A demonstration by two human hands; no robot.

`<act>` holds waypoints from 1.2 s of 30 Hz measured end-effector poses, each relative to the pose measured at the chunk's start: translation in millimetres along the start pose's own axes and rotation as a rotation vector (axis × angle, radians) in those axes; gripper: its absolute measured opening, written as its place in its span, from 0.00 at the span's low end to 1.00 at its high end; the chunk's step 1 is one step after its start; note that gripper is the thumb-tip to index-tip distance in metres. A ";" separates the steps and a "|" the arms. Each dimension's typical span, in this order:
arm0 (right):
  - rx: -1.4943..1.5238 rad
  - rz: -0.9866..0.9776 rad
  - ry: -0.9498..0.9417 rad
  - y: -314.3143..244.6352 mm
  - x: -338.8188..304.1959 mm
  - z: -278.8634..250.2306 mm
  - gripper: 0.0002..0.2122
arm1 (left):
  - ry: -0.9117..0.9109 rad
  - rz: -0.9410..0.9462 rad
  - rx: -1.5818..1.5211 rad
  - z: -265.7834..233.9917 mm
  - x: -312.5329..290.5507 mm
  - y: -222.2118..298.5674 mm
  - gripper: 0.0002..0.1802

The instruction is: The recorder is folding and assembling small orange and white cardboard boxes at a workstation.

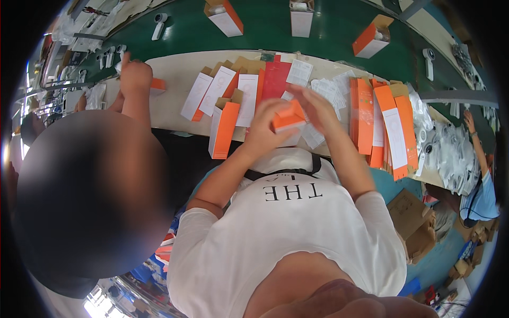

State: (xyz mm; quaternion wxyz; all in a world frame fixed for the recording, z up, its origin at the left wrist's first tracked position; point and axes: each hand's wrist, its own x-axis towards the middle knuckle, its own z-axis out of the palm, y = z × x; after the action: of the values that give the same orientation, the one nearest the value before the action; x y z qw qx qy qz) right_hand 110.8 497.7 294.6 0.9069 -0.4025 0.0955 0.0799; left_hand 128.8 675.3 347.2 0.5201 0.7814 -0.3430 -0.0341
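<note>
In front of my chest my left hand (263, 129) is closed round a small orange and white carton (289, 117), gripping it from the left. My right hand (316, 109) is just to the right of the carton, fingers stretched out and somewhat blurred; whether it touches the carton is hard to make out. Standing on the worktop left of my hands are several open orange and white cartons (224, 132) with brown flaps raised. A red sheet or folder (275, 78) and several printed leaflets (325, 93) lie just beyond my hands.
Flattened orange cartons (391, 119) are stacked at the right, beside plastic-bagged parts (452, 156). A green conveyor belt (265, 43) beyond carries open cartons (302, 22) and white handheld devices (159, 26). A co-worker (137, 85) sits close on my left. Cardboard boxes (416, 225) are at lower right.
</note>
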 end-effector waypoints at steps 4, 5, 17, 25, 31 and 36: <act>-1.421 -0.328 0.772 35.9 90.4 -95.3 0.23 | 0.382 -0.364 -0.374 -13.2 21.8 -39.3 0.23; -1.692 -0.335 0.882 42.7 100.1 -107.1 0.22 | 0.441 -0.494 -0.533 -19.2 30.4 -40.7 0.19; -1.112 -1.134 0.236 -42.8 -2.6 20.5 0.05 | 0.604 -1.069 -1.505 -9.7 4.3 -113.3 0.21; -1.796 -0.852 -0.205 -58.3 -50.4 56.1 0.09 | 0.481 -1.189 -1.260 4.3 29.0 -65.3 0.21; -1.657 0.120 -0.453 -83.7 -63.1 79.6 0.15 | 0.235 -1.291 -1.254 30.9 15.0 -83.0 0.22; -1.948 -0.759 -0.426 -86.0 -78.6 81.4 0.16 | 0.118 -1.277 -1.544 53.9 -2.0 -114.7 0.21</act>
State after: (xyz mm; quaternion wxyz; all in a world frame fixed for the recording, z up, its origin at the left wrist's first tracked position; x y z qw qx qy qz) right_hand 62.5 496.0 428.3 0.1577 -0.9352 -0.3017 -0.0973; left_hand 162.6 659.5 226.1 0.7850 0.2682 0.2829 -0.4814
